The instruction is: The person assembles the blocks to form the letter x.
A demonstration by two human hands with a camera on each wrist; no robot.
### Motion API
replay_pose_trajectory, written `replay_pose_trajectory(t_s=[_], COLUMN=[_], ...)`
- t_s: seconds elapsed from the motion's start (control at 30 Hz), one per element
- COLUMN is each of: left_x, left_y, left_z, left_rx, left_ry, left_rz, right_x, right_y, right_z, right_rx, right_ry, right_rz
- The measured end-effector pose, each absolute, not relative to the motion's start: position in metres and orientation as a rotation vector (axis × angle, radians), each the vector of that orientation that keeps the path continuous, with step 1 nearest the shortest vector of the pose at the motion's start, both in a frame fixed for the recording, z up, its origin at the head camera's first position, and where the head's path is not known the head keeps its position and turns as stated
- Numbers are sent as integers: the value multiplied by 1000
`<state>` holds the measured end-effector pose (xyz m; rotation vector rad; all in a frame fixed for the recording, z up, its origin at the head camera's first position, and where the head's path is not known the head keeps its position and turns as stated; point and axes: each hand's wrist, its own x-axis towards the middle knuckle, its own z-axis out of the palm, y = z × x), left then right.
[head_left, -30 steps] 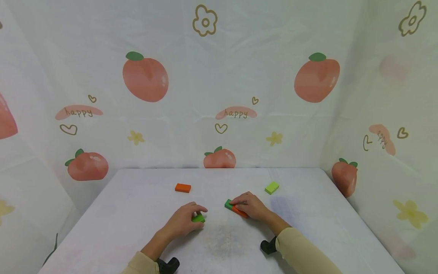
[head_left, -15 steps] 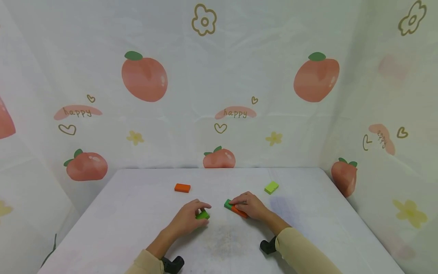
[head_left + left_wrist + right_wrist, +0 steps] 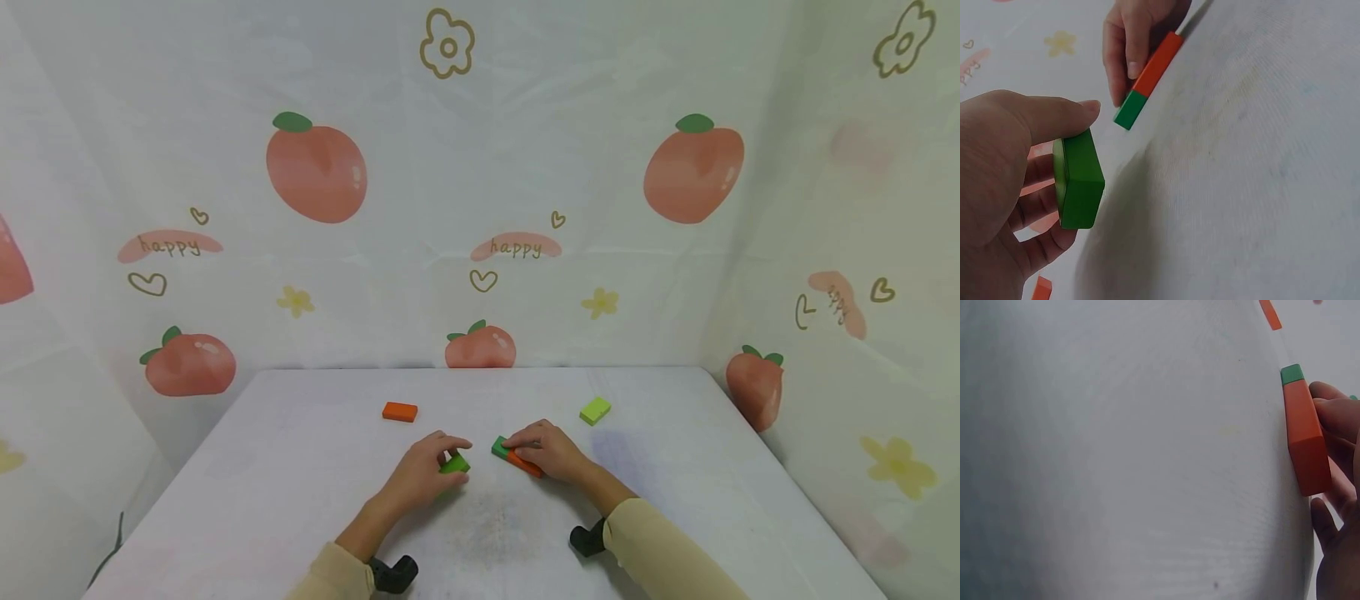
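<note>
White counter (image 3: 247, 492) carries a dark green block (image 3: 1130, 110) and red-orange block (image 3: 1159, 64) already abutted end to end, gripped by the fingers of the right hand (image 3: 557, 454); apparently outstanding are a bright green block (image 3: 1085, 175) pinched nearby by the left hand (image 3: 416, 472), plus a lime block (image 3: 596, 411) and loose orange block (image 3: 400, 412) lying apart.
</note>
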<state>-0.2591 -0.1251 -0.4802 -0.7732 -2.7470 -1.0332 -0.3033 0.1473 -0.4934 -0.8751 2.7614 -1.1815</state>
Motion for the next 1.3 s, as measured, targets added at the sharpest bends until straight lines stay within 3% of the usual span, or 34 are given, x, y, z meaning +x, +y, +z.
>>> replay_pose_trajectory(t_s=[1.3], left_x=[-276], left_y=[-83], left_z=[-491], left_rx=[-727], left_ry=[-2701], left_rz=[-1146], right_x=[-304], right_y=[147], right_z=[-494], right_rx=[-888], right_ry=[2761], right_rz=[-1193])
